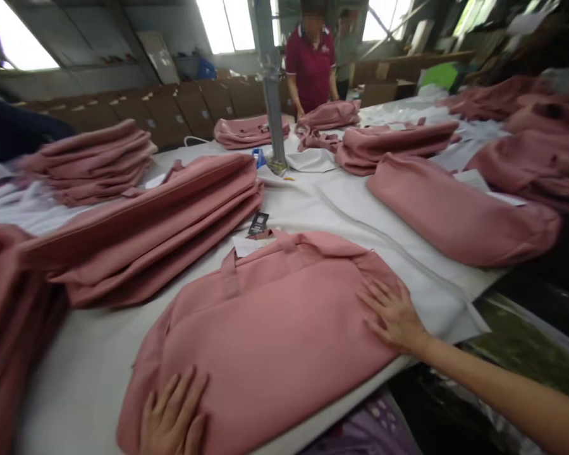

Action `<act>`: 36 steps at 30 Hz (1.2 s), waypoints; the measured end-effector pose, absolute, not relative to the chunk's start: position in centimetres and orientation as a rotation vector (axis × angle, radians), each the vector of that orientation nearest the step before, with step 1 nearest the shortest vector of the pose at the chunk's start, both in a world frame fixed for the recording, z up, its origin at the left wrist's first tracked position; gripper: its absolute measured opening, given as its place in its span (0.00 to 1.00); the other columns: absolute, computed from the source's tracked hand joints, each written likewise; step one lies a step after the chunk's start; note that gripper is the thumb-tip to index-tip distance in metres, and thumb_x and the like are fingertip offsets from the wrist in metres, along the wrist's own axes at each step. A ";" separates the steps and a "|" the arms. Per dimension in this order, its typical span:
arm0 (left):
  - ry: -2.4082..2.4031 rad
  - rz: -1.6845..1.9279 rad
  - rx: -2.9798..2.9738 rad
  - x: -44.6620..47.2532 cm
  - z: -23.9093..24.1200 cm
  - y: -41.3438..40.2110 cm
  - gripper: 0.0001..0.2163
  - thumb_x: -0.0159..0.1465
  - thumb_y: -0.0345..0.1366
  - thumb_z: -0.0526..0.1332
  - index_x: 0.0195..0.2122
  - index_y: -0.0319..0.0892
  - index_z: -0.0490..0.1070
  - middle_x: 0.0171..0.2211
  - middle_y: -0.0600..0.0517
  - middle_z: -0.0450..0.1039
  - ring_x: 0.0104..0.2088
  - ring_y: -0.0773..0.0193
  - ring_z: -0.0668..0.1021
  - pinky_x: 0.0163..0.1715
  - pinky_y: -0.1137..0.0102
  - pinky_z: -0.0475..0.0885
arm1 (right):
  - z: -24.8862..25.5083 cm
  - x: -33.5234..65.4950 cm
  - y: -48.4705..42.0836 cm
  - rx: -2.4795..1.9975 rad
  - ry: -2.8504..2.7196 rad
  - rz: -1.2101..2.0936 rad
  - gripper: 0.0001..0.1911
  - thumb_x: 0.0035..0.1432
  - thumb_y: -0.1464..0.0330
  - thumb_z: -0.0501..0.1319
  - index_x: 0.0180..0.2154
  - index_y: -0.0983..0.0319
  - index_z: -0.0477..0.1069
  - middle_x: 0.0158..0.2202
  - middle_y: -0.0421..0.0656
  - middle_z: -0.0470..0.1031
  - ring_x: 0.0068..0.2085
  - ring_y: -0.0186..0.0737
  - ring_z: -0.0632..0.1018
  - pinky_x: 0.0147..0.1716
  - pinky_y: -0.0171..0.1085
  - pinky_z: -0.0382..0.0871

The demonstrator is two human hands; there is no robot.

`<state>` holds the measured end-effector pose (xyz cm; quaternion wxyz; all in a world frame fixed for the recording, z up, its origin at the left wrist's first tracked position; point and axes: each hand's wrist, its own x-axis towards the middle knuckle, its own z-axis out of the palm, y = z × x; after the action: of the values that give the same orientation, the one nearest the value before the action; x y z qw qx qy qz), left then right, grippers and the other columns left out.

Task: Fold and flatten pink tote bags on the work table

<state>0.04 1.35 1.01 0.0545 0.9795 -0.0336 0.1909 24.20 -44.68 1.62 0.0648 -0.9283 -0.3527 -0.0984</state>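
White cloth covers the long surface (pixel 313 208) of a workshop lit by high windows, and the pink bag (pixel 270 328) lying flat at its near edge serves as the landmark. On that bag the left hand (pixel 173 417) rests spread and flat at the near left corner, while the right hand (pixel 393 316) presses, fingers fanned wide, on the right end; neither grips anything. Beyond the bag's top edge, where two short handles fold down, sits a white card with a dark hang tag (pixel 258 223). Left of the bag a stack of folded pink bags (pixel 142 227) leans in a slope, and farther behind it another pile (pixel 95 161) shows. Right of the bag lies a stuffed pink bag (pixel 459 215). Far behind it, past a grey post (pixel 271 82), a person in a dark red shirt (pixel 312 63) handles more pink pieces.

The bag overhangs the near edge a little, so uneven pressing could likely slide it off towards the person. A sweep of the left arm might tip the sloping stack. The loose tag could be brushed away or trapped under the fabric
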 end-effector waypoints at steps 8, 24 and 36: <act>1.088 0.831 2.578 0.2 2.1 -2.5 0.39 0.63 0.54 0.53 0.66 0.32 0.43 0.63 0.29 0.48 0.62 0.35 0.56 0.57 0.41 0.57 | 0.2 24.0 -44.5 -2.737 -0.237 -0.563 0.38 0.60 0.51 0.50 0.64 0.67 0.49 0.65 0.61 0.47 0.64 0.63 0.52 0.57 0.64 0.50; 1.225 0.531 2.824 -3.9 4.1 -5.4 0.37 0.64 0.55 0.53 0.66 0.35 0.46 0.59 0.26 0.52 0.56 0.29 0.62 0.47 0.36 0.62 | 1.6 21.2 -45.1 -2.788 -0.240 -0.486 0.37 0.63 0.56 0.49 0.64 0.74 0.47 0.52 0.68 0.63 0.51 0.65 0.69 0.46 0.58 0.64; -0.365 0.014 3.163 -1.1 4.8 -6.5 0.32 0.62 0.59 0.53 0.65 0.58 0.47 0.68 0.45 0.40 0.65 0.35 0.47 0.58 0.39 0.37 | 2.7 21.7 -45.6 -2.674 -1.734 -0.196 0.38 0.55 0.53 0.60 0.64 0.56 0.53 0.65 0.53 0.53 0.64 0.63 0.51 0.57 0.69 0.39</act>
<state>-1.05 -6.48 4.80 -0.0213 0.9932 -0.1145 0.0044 21.74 -45.59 2.74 -0.0256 -0.8372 -0.5428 -0.0614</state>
